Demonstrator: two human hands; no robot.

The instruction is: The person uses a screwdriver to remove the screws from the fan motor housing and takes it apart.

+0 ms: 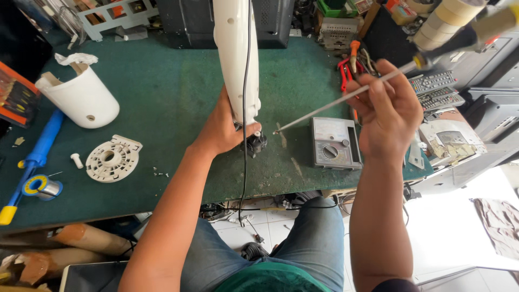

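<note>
Two bare hands are working over a green bench [162,97], seen from above the seated person's lap. The left hand [224,127] is wrapping its fingers around the lower end of a tall white housing [235,59], which is standing nearly upright near the middle of the bench, with a dark fitting [254,143] showing at its base just beside the thumb. A thin black cable [244,162] is running down the housing's front and hanging over the bench's near edge. The right hand [386,111] is hovering above the bench's right end, fingers closed around the shaft of a long screwdriver [346,97]; its handle is pointing up to the right, and its tip is pointing at the fitting, close to it but apart. Below the shaft, a grey meter [334,143] is lying flat on the bench. To the left are lying a white cone-shaped cover [81,97], a round white slotted disc [112,158], a small white peg [77,160], a blue tool [38,154] and a solder spool [42,186]. Red-handled pliers [346,70] are resting behind the right hand.
</note>
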